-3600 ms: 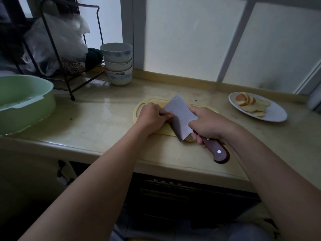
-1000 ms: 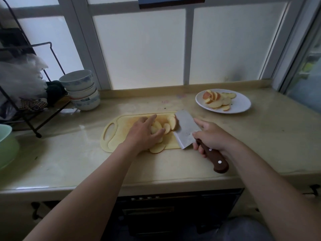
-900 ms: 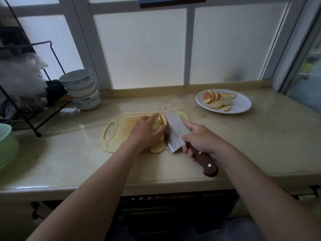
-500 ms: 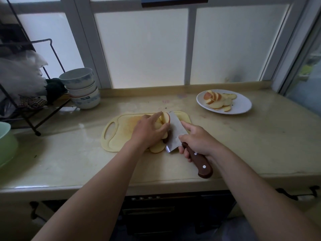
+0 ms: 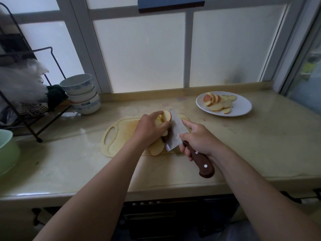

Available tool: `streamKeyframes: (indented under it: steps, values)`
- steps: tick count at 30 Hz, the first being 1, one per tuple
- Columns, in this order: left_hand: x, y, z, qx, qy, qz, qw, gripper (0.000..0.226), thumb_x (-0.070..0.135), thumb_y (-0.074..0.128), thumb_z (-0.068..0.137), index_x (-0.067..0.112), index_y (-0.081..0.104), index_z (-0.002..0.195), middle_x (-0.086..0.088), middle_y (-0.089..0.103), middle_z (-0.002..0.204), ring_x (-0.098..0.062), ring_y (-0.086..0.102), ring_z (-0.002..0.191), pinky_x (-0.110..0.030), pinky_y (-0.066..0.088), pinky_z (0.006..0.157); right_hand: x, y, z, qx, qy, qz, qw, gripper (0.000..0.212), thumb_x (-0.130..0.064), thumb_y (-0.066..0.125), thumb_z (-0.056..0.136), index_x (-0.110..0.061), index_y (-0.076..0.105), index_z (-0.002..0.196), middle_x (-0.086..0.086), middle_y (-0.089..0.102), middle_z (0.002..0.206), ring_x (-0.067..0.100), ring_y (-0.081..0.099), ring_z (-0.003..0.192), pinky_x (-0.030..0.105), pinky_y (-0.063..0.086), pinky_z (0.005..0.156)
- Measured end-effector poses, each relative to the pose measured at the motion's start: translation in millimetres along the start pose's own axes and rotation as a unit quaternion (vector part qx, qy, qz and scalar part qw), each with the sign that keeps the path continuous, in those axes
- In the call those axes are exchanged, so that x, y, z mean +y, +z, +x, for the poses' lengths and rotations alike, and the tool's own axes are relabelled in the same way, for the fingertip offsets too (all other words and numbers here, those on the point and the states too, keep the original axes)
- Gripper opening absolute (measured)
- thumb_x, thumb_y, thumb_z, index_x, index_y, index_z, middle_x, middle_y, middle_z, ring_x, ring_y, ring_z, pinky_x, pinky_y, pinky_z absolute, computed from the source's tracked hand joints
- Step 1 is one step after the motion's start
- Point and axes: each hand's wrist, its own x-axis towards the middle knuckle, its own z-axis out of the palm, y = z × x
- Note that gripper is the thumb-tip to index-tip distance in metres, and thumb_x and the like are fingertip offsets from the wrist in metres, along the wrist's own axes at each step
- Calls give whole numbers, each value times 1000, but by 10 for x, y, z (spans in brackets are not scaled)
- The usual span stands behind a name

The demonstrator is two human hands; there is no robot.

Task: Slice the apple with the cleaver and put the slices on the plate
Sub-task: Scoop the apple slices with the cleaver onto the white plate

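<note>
Several apple slices (image 5: 165, 116) are stacked between my left hand (image 5: 150, 129) and the cleaver's blade (image 5: 176, 132) above the yellow cutting board (image 5: 119, 134). My left hand holds the slices against the flat of the blade, fingers curled over them. One pale slice (image 5: 156, 147) lies on the board's near edge. My right hand (image 5: 198, 139) grips the cleaver's brown wooden handle (image 5: 201, 161), forefinger along the blade's spine. A white plate (image 5: 241, 106) with several apple slices (image 5: 217, 102) sits at the back right of the counter.
Stacked white bowls (image 5: 82, 93) stand at the back left beside a black wire rack (image 5: 22, 94) with a plastic bag. A green basin (image 5: 7, 153) sits at the far left edge. Frosted window panes rise behind the counter.
My right hand brought the cleaver left against the slices. My left hand gathered the spread slices into a stack against the blade and they now sit raised off the board.
</note>
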Motion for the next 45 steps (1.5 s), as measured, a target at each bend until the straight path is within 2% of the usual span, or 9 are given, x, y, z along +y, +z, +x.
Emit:
streamKeyframes:
  steps: [4,9,13,22,27,45]
  values:
    - [2,26,-26,1,-5,6,1000,66,58,71,82,32,56,141,-8,55,130,-24,57,117,-31,47,97,17,4,-3,-2,4,-8,1000,70,-3,45,105,-37,26,164,14,61,64,17,50,44,29,47,43]
    - [79,40,2,7,-4,9,1000,64,54,69,86,27,55,142,-5,53,123,-24,57,114,-32,46,95,-27,-13,-23,-7,0,-8,1000,68,-2,43,104,-39,33,160,16,60,68,17,50,45,29,48,44]
    - [134,25,45,16,6,16,1000,63,52,68,88,24,55,142,-3,53,123,-24,54,117,-36,46,98,-55,-46,-10,0,2,-5,1000,71,-4,45,104,-36,26,164,16,61,67,17,52,45,29,48,43]
    - [167,102,69,-12,4,47,999,61,53,60,90,24,52,143,-6,54,128,-30,51,121,-47,47,102,-17,-83,-26,3,9,2,1000,71,-5,46,105,-36,24,164,13,61,64,16,52,45,30,48,44]
    - [276,95,143,-11,4,34,999,56,50,64,89,25,57,139,-8,54,123,-31,51,119,-47,46,102,-67,-153,-19,10,5,10,1000,72,-5,47,105,-34,22,165,12,62,63,16,52,45,30,47,44]
    - [398,122,298,-23,3,30,999,58,48,64,89,25,54,141,-8,52,129,-31,51,119,-49,47,102,-110,-268,31,16,3,20,1000,71,-6,48,105,-34,22,165,11,62,62,14,53,43,27,46,42]
